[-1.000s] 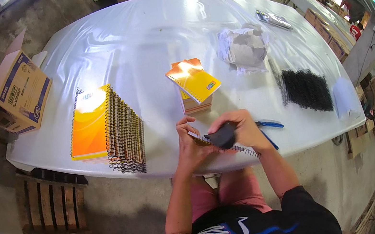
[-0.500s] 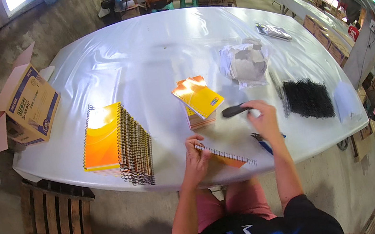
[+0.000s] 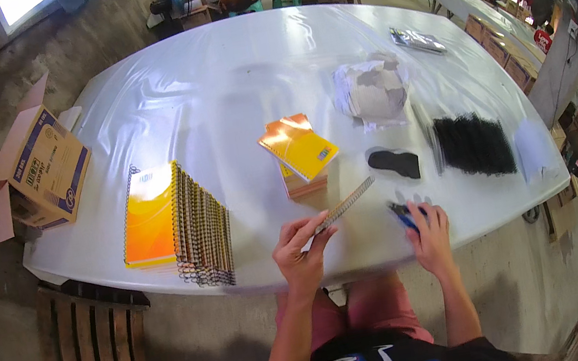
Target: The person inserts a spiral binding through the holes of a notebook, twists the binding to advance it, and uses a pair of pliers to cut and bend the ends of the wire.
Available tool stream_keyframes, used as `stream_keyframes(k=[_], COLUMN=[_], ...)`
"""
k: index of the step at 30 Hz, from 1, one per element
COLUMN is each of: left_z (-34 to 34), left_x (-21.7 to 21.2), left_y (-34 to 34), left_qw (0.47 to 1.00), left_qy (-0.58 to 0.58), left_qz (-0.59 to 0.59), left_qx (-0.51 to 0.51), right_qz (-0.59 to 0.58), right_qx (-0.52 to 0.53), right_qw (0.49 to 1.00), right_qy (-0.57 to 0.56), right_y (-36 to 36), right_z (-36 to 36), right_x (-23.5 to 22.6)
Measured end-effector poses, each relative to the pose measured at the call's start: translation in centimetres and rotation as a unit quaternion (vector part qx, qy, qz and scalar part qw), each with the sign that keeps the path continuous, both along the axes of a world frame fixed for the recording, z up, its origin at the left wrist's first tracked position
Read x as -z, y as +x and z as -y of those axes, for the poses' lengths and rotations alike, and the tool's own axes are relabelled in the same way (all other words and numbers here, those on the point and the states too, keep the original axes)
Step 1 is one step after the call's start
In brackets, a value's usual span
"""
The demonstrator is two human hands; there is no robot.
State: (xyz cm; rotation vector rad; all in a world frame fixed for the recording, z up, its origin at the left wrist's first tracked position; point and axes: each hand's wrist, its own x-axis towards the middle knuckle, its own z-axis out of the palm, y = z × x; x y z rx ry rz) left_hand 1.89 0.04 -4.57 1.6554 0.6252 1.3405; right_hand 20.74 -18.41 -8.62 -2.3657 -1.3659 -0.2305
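Paper build should make the spiral notebook (image 3: 344,207), jutting beyond the pinching fingers of the left hand (image 3: 302,250), light and bendy, best held by its flat sides, clear of the crushable coil (image 3: 357,196), while the right hand (image 3: 429,236) curls its fingers over blue-handled pliers (image 3: 404,216), grip unclear.

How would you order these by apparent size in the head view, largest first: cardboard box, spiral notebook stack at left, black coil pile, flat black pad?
1. Cardboard box and spiral notebook stack: too alike to rank
2. Black coil pile
3. Flat black pad
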Motion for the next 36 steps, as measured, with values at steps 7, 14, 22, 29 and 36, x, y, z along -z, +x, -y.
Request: stream_keyframes(k=[7,14,22,29,36], left_z=[0.6,0.7,1.3,1.1,0.0], left_x=[-1.2,-1.3,-1.8,-1.2,-1.2], left_y=[0.2,-0.2,-0.4,-0.5,-0.1], left_qw=[0.993,0.994,0.991,0.945,0.912], left_qy=[0.092,0.089,0.107,0.266,0.346], left_qz=[-0.031,-0.006,-0.024,-0.076,-0.051], left_qx=[-0.073,-0.065,-0.080,-0.175,-0.213], right_qz=[-0.209,-0.113,-0.119,-0.544,-0.662], right_qx=[-0.135,-0.173,-0.192,-0.240,-0.239], right_qw=[0.946,0.961,0.960,0.796,0.702], right_qy=[0.207,0.184,0.166,0.110,0.110], right_y=[-6.0,-9.4,-9.5,-9.3,-9.2], right_z=[-3.3,-5.2,-5.7,-5.1,-4.6], right_x=[-7.8,-9.9,-9.4,-8.9,-7.4])
